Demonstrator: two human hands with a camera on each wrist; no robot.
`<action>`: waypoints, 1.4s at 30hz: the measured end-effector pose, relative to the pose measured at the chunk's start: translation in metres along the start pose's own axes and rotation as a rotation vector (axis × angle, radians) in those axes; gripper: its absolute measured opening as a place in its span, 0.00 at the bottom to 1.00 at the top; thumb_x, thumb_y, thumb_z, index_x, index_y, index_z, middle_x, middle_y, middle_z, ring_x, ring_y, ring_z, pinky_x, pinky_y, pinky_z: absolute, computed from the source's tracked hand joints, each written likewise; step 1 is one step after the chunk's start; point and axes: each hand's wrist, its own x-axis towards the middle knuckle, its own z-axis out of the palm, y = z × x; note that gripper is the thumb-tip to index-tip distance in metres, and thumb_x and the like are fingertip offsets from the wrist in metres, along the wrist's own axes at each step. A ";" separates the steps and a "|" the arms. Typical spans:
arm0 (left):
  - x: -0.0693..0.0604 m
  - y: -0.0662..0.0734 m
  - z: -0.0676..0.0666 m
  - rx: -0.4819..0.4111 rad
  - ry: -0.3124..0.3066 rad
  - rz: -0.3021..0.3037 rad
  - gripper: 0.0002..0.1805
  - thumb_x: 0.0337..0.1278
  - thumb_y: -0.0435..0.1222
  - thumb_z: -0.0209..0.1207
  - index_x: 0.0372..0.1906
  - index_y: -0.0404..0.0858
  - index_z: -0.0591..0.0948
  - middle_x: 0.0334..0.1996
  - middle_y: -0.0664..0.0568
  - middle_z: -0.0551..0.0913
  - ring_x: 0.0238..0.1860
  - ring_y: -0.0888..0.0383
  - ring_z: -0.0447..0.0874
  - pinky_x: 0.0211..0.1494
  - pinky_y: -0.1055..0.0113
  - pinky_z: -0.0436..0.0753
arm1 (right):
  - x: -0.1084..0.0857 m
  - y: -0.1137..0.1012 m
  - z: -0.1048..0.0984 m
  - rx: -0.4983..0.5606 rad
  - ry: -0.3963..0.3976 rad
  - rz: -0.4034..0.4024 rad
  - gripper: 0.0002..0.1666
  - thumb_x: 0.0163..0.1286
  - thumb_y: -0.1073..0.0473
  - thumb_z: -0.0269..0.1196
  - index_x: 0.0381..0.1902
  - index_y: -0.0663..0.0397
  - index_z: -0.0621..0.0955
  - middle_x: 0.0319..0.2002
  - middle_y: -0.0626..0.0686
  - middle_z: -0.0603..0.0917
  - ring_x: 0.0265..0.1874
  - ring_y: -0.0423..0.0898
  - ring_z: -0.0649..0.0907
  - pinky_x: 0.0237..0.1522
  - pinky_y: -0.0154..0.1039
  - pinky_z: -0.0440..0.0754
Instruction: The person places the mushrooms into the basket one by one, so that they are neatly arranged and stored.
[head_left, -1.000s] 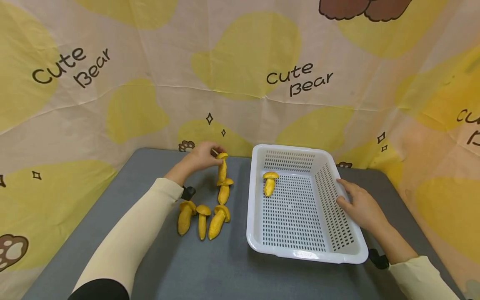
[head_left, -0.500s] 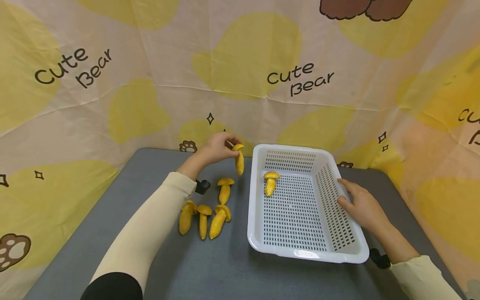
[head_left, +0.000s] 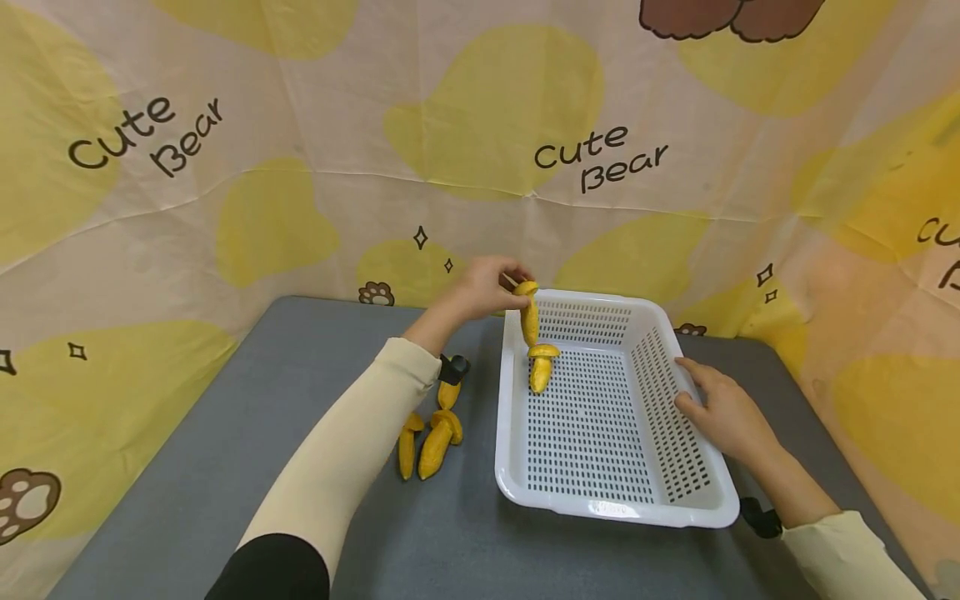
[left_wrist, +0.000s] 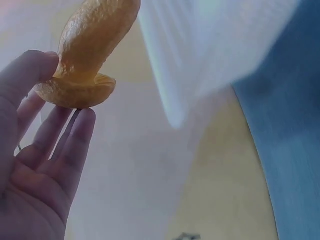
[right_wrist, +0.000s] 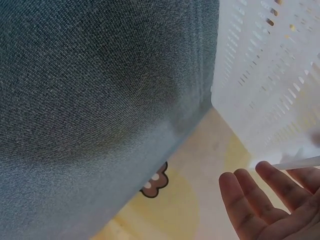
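My left hand [head_left: 486, 287] pinches a yellow mushroom [head_left: 530, 321] by its cap, stem hanging down, over the back left part of the white basket [head_left: 617, 513]. In the left wrist view the thumb and fingers of the left hand [left_wrist: 45, 145] hold the cap of the mushroom [left_wrist: 92, 42]. Inside the basket, near its left wall, lies another mushroom [head_left: 540, 375]. My right hand [head_left: 726, 415] rests on the basket's right rim with relaxed fingers; the right wrist view shows the hand [right_wrist: 275, 205] beside the perforated basket wall [right_wrist: 265, 65].
Left of the basket, several mushrooms lie on the grey table [head_left: 450, 542], among them one [head_left: 435, 450] near the basket and a slimmer one [head_left: 407, 450]; my left forearm partly covers this group. A patterned cloth [head_left: 480, 108] hangs behind the table.
My left hand has lifted a mushroom off the table and carried it right, over the basket's left rim. The right hand has stayed at the right rim.
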 end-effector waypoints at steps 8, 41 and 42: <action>0.018 0.022 0.030 -0.002 -0.025 0.023 0.18 0.54 0.36 0.66 0.51 0.39 0.81 0.47 0.47 0.84 0.49 0.52 0.83 0.46 0.69 0.83 | -0.001 -0.001 -0.001 0.009 -0.006 0.011 0.35 0.70 0.57 0.53 0.71 0.66 0.60 0.59 0.73 0.70 0.31 0.53 0.83 0.21 0.40 0.82; 0.051 0.026 0.111 0.029 -0.120 -0.132 0.13 0.51 0.36 0.67 0.45 0.46 0.84 0.45 0.52 0.82 0.45 0.59 0.78 0.44 0.70 0.78 | 0.001 0.000 -0.001 -0.011 -0.001 -0.007 0.35 0.69 0.57 0.54 0.70 0.65 0.62 0.61 0.73 0.69 0.34 0.55 0.82 0.25 0.44 0.83; 0.051 0.025 0.113 0.035 -0.122 -0.137 0.13 0.52 0.36 0.67 0.45 0.46 0.84 0.45 0.52 0.82 0.46 0.59 0.78 0.45 0.70 0.78 | 0.001 0.000 -0.001 -0.010 0.000 -0.006 0.35 0.69 0.57 0.54 0.70 0.66 0.62 0.61 0.73 0.69 0.34 0.55 0.82 0.25 0.44 0.83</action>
